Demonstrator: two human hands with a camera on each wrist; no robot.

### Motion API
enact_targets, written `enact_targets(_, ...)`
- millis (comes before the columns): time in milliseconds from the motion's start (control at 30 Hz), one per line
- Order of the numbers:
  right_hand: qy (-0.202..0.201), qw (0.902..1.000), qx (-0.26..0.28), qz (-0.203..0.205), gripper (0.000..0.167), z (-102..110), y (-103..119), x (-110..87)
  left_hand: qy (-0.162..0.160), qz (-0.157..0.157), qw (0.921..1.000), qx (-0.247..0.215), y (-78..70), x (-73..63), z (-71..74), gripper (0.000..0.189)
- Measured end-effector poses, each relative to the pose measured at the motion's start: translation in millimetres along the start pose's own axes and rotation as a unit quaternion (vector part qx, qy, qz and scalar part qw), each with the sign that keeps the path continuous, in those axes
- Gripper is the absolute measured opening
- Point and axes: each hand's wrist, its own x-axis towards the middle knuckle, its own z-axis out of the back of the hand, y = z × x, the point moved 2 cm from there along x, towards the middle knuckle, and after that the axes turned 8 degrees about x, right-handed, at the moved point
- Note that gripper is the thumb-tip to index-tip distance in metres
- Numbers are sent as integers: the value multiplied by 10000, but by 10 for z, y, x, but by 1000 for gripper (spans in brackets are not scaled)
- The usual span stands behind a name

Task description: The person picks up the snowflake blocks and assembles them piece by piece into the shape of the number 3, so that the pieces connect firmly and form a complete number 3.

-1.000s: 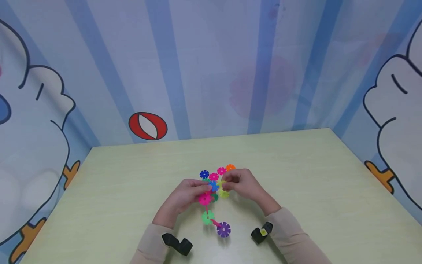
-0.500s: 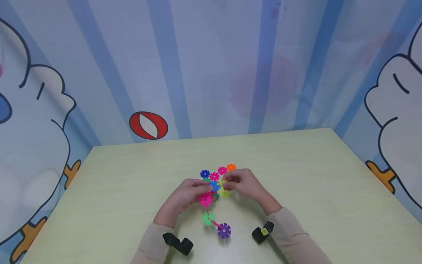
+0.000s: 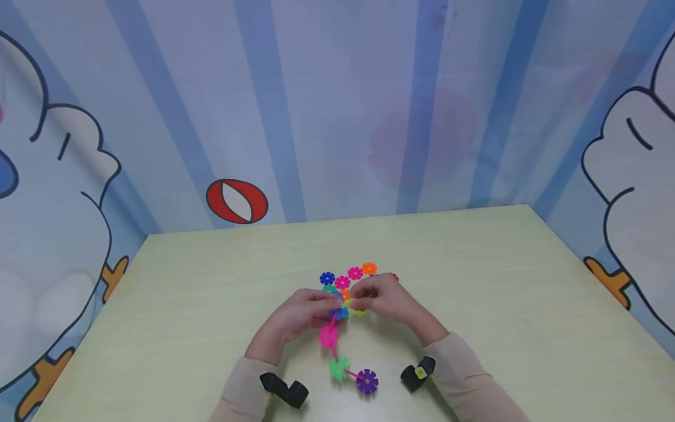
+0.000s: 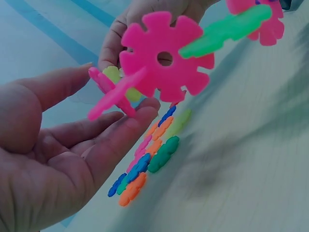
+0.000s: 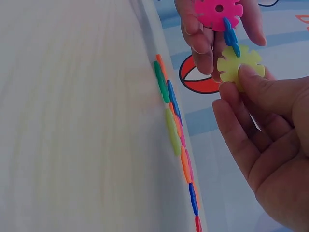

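Observation:
My left hand holds a chain of notched plastic snowflake discs, its thumb and fingers around the near end in the left wrist view. From it hang a bright pink disc, a light green disc and a purple disc, joined by pink discs seen edge-on. Between thumb and fingers, my right hand pinches a yellow snowflake disc. The yellow disc meets the lower end of a blue disc, which stands edge-on against a pink disc at the left hand.
Loose discs lie flat on the pale table beyond the hands, among them a dark blue disc, a pink disc and an orange disc. A printed backdrop rises behind the table.
My right hand has moved left with the yellow disc, up to the left hand. The hanging chain has shifted toward the body and slightly right, and more loose discs show behind.

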Motion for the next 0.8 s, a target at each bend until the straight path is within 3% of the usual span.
enact_targets(367,148,9999,0,-24,6,-45,25,-7,216,-15,9998,7,10,-8,-21,35)
enact_targets(800,5,9998,-117,-135,5,-55,8,6,89,15,10000,25,23,2,-23,36)
